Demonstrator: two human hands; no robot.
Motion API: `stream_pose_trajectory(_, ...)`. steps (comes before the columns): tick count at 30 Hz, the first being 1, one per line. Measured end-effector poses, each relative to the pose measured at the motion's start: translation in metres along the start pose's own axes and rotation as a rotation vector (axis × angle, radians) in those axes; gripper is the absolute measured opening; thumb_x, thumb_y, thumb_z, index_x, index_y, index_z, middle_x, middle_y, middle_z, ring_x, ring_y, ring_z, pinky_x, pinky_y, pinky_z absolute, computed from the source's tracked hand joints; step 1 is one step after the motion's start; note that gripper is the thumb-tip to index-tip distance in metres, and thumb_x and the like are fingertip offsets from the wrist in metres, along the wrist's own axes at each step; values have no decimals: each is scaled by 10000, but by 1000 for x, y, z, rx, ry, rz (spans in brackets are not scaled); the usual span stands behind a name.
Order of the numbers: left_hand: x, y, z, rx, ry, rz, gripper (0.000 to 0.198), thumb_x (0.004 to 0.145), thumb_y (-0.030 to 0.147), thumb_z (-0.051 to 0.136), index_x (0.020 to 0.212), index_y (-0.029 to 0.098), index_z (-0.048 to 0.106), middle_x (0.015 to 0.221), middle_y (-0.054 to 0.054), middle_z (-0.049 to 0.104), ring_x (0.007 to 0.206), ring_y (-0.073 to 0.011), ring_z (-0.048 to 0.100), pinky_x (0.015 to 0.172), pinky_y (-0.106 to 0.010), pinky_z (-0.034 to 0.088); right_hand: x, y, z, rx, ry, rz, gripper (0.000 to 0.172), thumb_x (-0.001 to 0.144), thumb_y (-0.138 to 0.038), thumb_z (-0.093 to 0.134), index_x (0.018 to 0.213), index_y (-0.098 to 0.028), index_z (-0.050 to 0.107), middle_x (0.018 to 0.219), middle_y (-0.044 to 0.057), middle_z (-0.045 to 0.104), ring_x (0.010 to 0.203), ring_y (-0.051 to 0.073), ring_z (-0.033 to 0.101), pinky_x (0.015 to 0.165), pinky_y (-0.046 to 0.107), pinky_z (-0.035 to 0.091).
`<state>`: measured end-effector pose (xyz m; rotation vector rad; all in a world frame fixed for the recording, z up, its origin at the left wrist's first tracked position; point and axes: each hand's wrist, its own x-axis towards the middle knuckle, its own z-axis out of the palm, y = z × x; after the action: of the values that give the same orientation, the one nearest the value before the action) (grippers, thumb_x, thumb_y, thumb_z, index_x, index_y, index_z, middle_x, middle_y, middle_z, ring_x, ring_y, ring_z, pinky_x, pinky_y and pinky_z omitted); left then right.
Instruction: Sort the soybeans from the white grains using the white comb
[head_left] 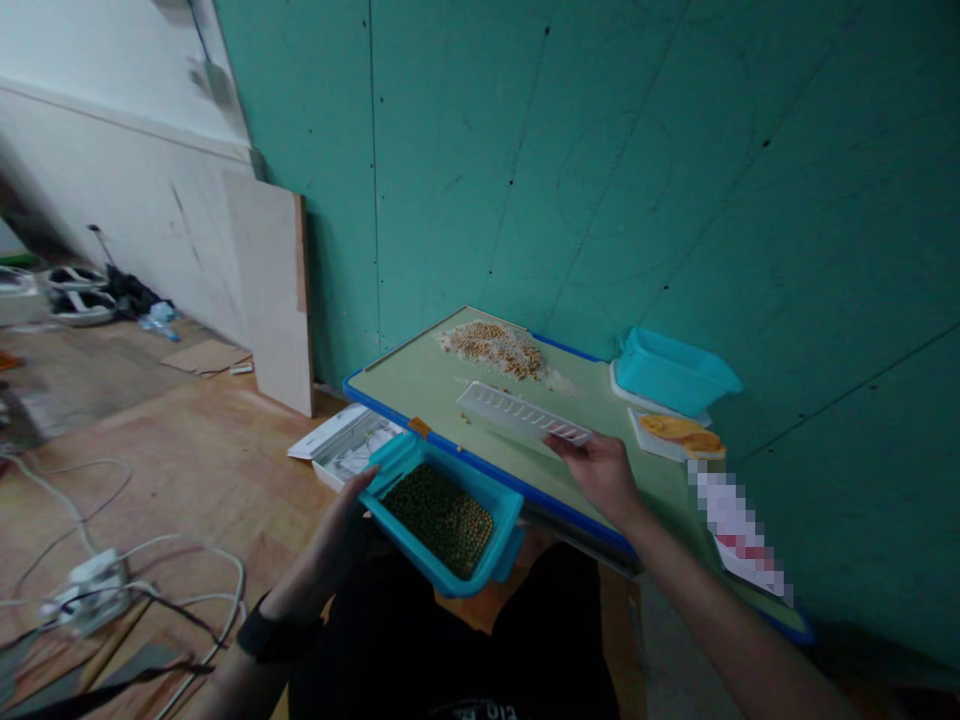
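My left hand (346, 522) grips the left end of a turquoise plastic tub (510, 520), held over my lap at the table's near edge. Inside lie dark green beans (427, 505), with paler tan ones toward the right side. A white slotted plastic strip (517, 412) is pinched at its right end by my right hand (604, 478); it hangs over the tabletop, slightly tilted. Behind the strip, a loose heap of tan beans mixed with white grains (495, 347) is spread on the pale green table (420, 375).
A second turquoise tub (675, 372) stands on the table's right side, near a yellow-orange item on a white base (681, 435). An open white box (349, 450) is below the left edge. Cables and a power strip (94, 590) lie on the floor. A green wall (600, 180) backs the table.
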<state>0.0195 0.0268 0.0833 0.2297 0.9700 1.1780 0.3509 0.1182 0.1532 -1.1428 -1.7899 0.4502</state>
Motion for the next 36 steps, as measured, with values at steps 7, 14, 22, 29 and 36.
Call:
stream_pose_trajectory(7, 5, 1, -10, 51, -15, 7, 805, 942, 533, 721, 1643, 202, 502, 1319, -136, 803, 1312, -372, 708, 1062, -450, 608, 35, 19, 8, -110, -11, 71, 215, 876, -418, 764, 890, -226, 862, 924, 74, 864, 895, 339, 833, 852, 430, 659)
stream_pose_trajectory(14, -8, 2, 0, 54, -50, 61, 769, 953, 543, 712, 1617, 190, 547, 1342, -149, 790, 1304, -392, 709, 1084, -466, 594, 13, -2, 21, -47, -82, 58, 250, 904, -449, 750, 867, -229, 862, 891, 72, 861, 882, 334, 832, 854, 423, 658)
stream_pose_trajectory(22, -9, 1, 2, 69, -9, 55, 813, 930, 559, 725, 1624, 176, 543, 1262, -143, 822, 1311, -402, 702, 1061, -467, 606, -11, -35, 21, 34, -152, 14, 230, 931, -457, 730, 973, -285, 876, 954, 37, 867, 865, 300, 833, 771, 359, 653)
stream_pose_trajectory(29, -2, 0, -1, 59, 2, -8, 801, 957, 534, 689, 1632, 140, 512, 1270, -157, 817, 1315, -397, 701, 1048, -466, 615, 67, 18, 2, -232, 132, 174, 186, 853, -381, 804, 804, -204, 833, 862, 117, 853, 905, 357, 824, 781, 389, 633)
stream_pose_trajectory(36, -15, -7, 1, 65, 81, 43, 989, 912, 553, 743, 1732, 174, 342, 1301, -132, 807, 1376, -394, 658, 1091, -459, 596, 86, 33, 15, -153, 109, 182, 172, 834, -365, 826, 866, -197, 842, 858, 97, 856, 907, 322, 825, 756, 348, 625)
